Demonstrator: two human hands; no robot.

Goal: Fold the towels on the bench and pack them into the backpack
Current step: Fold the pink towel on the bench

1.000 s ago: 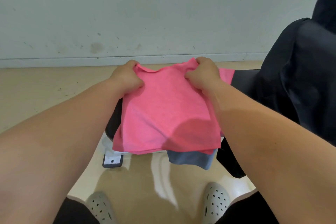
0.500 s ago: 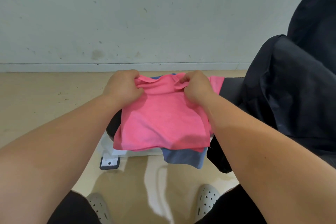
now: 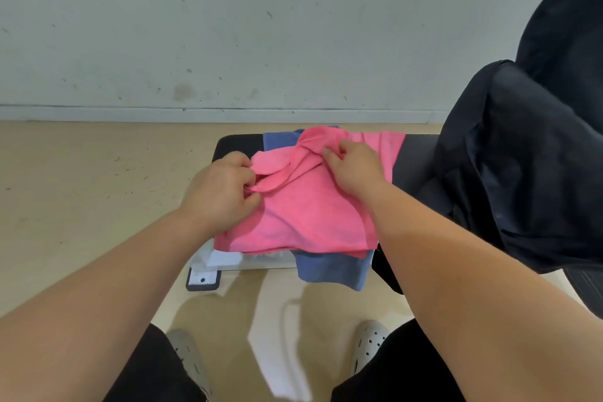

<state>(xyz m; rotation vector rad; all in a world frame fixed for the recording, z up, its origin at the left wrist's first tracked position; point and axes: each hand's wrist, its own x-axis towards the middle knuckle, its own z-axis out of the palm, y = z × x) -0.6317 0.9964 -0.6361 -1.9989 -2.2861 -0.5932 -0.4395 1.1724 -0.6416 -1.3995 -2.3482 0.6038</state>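
Pink towel (image 3: pixel 310 215) lies on the bench (image 3: pixel 233 144), on top of a blue towel (image 3: pixel 332 271) whose near end hangs off the front edge. Left hand (image 3: pixel 222 196): fingers curled, pinching the pink towel's left fold. Right hand (image 3: pixel 354 170): fingers curled, gripping bunched cloth at its far edge. Backpack (image 3: pixel 528 157) on the right, just beside the towels

Left hand (image 3: pixel 222 193), right hand (image 3: pixel 355 167) on towel (image 3: pixel 313 217)
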